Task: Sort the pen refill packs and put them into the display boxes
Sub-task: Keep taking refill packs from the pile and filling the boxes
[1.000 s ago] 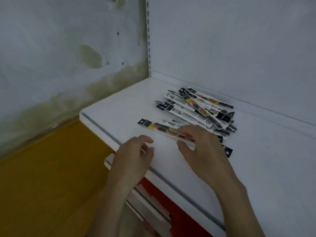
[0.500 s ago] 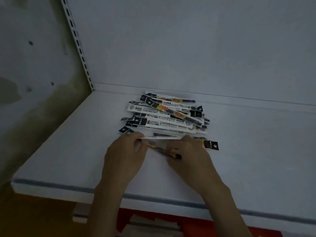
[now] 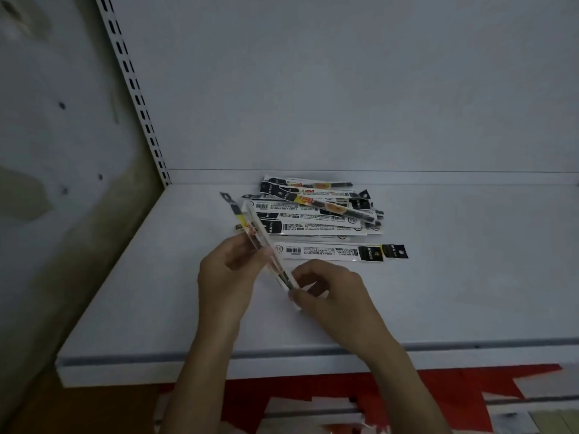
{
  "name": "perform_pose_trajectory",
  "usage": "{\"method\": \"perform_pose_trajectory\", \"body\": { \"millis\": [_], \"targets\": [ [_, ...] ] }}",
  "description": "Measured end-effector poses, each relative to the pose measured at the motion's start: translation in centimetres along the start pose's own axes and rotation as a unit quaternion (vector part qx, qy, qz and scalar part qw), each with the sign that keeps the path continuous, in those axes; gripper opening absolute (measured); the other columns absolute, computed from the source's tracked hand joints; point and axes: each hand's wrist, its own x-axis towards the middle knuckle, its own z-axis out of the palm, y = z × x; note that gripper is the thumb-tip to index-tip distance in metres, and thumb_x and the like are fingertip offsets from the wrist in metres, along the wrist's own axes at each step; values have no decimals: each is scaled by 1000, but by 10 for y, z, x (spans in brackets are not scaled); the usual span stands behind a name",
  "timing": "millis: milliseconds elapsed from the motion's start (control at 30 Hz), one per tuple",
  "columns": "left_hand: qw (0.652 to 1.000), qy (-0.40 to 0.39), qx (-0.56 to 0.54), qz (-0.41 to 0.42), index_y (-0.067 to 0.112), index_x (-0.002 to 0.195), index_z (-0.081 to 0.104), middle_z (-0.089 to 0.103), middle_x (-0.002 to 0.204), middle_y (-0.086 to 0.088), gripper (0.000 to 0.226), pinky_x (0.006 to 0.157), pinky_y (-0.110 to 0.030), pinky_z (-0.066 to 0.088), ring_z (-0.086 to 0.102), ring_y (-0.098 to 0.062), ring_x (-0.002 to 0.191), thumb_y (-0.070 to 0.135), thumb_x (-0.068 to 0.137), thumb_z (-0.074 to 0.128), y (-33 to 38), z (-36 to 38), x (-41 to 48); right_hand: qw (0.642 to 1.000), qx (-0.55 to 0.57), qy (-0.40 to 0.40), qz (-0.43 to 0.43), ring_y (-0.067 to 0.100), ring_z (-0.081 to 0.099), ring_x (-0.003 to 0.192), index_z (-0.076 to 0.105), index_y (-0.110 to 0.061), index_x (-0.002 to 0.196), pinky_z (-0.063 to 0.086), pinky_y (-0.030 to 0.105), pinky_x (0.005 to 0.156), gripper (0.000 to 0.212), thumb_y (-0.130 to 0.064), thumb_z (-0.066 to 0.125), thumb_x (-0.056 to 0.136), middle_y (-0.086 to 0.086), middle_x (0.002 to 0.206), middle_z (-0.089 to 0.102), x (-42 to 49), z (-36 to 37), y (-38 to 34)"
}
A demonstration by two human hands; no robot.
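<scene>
The left hand (image 3: 232, 270) and right hand (image 3: 329, 289) together pinch slim clear-plastic pen refill packs (image 3: 255, 220), tilted above the white metal shelf (image 3: 438, 292) beside a loose pile of black-and-white packs (image 3: 316, 211).

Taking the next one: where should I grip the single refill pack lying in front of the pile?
Probably its black header end, from the right. The single pack lies flat, pointing left-right on the shelf; that end is clear, while its left end is crowded by the held packs.
</scene>
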Motion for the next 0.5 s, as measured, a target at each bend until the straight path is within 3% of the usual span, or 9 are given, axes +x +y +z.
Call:
{"method": "perform_pose_trajectory", "body": {
  "millis": [67, 133, 233, 300, 400, 500],
  "targets": [
    [1000, 3, 18, 20, 26, 81, 66, 70, 84, 1, 20, 76, -29, 51, 66, -15, 81, 6, 83, 63, -3, -7, 2, 1000, 15, 25, 8, 5, 62, 66, 66, -25, 83, 52, 17, 64, 11, -14, 67, 81, -11, 77, 67, 2, -1, 0],
    [997, 50, 36, 41, 23, 80, 60, 65, 77, 0, 18, 69, -23, 49, 62, -11, 74, 8, 89, 54, -2, -14, 5, 998, 26, 60, 3, 6, 63, 67, 67, -28, 79, 54, 22, 67, 16, -12, 67, 81, -12, 72, 67, 4, -4, -1],
    [993, 95, 29, 65, 19, 97, 50, 58, 80, 0, 12, 60, -23, 46, 57, -11, 67, 12, 96, 40, 7, -26, 9, 990, 4, 138, -27, -1, 60, 76, 63, -36, 70, 44, 6, 68, 33, -4, 67, 78, -19, 72, 65, 9, -11, -2],
    [994, 102, 20, 41, 20, 101, 48, 57, 76, 1, 17, 50, -21, 41, 49, -10, 57, 10, 96, 35, 13, -34, 14, 979, -35, 188, -63, 0, 57, 86, 61, -37, 68, 37, 0, 75, 39, 0, 71, 74, -20, 86, 62, 12, -12, -2],
    [995, -33, 62, -65, 19, 91, 52, 62, 82, -5, 9, 47, -23, 36, 45, -11, 54, 20, 95, 44, 22, -36, 15, 969, -93, 207, -96, 6, 41, 111, 63, -35, 67, 25, 1, 86, 35, -3, 76, 70, -12, 119, 45, 18, -2, -2],
    [945, -241, 206, -83, 30, 92, 56, 66, 89, 3, 14, 59, -22, 43, 57, -8, 69, 42, 86, 54, 23, -26, -1, 966, -96, 209, -122, 7, 38, 111, 68, -26, 71, 29, 7, 83, 24, -3, 74, 71, -10, 126, 37, 23, 12, -5]
  ]
}}
